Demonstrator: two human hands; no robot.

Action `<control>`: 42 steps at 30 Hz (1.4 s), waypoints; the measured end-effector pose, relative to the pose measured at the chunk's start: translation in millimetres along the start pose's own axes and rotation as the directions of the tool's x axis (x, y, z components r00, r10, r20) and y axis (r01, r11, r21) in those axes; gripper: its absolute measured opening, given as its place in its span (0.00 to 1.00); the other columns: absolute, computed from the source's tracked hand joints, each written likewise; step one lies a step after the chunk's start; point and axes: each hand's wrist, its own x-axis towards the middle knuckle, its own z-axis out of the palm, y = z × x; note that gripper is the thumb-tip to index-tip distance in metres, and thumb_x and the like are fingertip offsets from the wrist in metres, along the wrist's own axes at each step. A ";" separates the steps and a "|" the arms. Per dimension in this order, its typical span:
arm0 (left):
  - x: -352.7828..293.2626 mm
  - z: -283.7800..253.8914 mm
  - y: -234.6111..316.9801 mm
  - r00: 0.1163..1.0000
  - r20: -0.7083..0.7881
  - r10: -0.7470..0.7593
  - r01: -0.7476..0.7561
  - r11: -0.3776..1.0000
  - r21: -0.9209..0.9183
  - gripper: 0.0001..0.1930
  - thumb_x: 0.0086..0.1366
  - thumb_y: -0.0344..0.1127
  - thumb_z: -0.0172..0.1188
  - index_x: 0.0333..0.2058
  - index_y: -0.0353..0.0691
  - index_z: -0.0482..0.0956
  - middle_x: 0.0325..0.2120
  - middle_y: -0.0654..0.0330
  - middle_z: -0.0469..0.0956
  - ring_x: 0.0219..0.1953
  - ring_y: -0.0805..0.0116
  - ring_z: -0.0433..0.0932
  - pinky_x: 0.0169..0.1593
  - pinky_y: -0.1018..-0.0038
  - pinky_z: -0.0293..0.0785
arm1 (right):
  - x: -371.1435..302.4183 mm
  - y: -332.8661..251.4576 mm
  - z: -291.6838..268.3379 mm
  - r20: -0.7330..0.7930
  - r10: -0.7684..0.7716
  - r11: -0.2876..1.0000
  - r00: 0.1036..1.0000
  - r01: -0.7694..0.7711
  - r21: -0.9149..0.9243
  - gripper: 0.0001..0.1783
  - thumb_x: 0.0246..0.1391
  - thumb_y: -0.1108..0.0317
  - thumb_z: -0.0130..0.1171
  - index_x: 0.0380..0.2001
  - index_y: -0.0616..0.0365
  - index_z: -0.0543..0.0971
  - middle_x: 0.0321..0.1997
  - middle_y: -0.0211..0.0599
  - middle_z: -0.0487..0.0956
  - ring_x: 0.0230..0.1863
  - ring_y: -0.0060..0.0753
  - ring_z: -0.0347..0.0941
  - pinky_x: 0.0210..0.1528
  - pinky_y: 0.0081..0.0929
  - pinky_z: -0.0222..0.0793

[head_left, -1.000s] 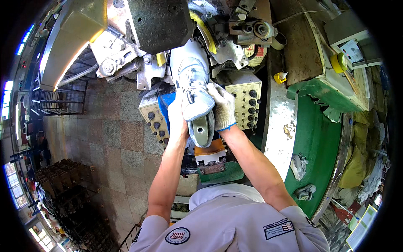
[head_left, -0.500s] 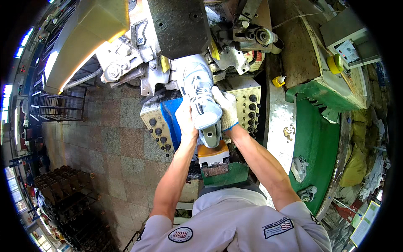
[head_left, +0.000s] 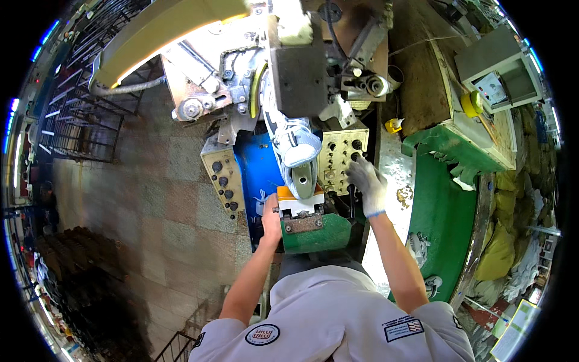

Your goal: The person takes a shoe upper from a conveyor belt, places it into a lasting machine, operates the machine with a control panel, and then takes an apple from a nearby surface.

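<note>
Bkgd check from my end: R side, I've got a green belt (head_left: 449, 211) w/ 2 shoes on it, one (head_left: 421, 242) partly hidden, other (head_left: 433, 285) nearer btm. Metal ledge (head_left: 393, 199) runs along belt's L edge, worn patch on it. Yellow btl (head_left: 394, 125) near brown bench (head_left: 422, 78). Open grey cabinet (head_left: 525, 78) up top R, paper (head_left: 490, 88) inside, yellow roll (head_left: 472, 104) just beside. Yellowish sacks (head_left: 497, 256) far R. L: tiled floor (head_left: 169, 223), metal rack (head_left: 90, 130), dark blurry rack (head_left: 90, 283) btm, can't ID load.
</note>
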 end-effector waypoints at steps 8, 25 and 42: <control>9.8 44.2 -30.1 0.970 -0.097 0.224 -0.223 0.974 0.021 0.27 0.61 0.45 0.59 0.52 0.29 0.71 0.41 0.41 0.76 0.48 0.40 0.75 0.51 0.49 0.69 | -31.9 12.1 -75.5 0.034 0.006 0.998 0.999 -0.003 -0.067 0.29 0.67 0.59 0.59 0.63 0.69 0.73 0.53 0.50 0.83 0.50 0.42 0.83 0.50 0.40 0.81; -103.6 -224.0 212.6 0.995 -0.099 0.002 -0.079 0.628 -0.774 0.26 0.65 0.53 0.66 0.48 0.32 0.79 0.36 0.63 0.80 0.37 0.74 0.75 0.41 0.75 0.71 | -145.2 -49.0 86.6 0.672 -0.072 0.997 0.737 0.073 0.027 0.46 0.61 0.41 0.61 0.70 0.65 0.64 0.57 0.41 0.79 0.55 0.32 0.75 0.59 0.30 0.71; -7.8 23.2 397.5 0.662 0.745 0.080 0.443 0.760 -0.475 0.21 0.61 0.45 0.73 0.41 0.30 0.84 0.35 0.58 0.85 0.36 0.69 0.82 0.44 0.73 0.76 | -118.4 -113.4 -176.2 0.304 -0.188 0.962 0.934 0.238 -0.136 0.44 0.54 0.52 0.69 0.68 0.66 0.67 0.56 0.41 0.79 0.56 0.31 0.75 0.60 0.30 0.70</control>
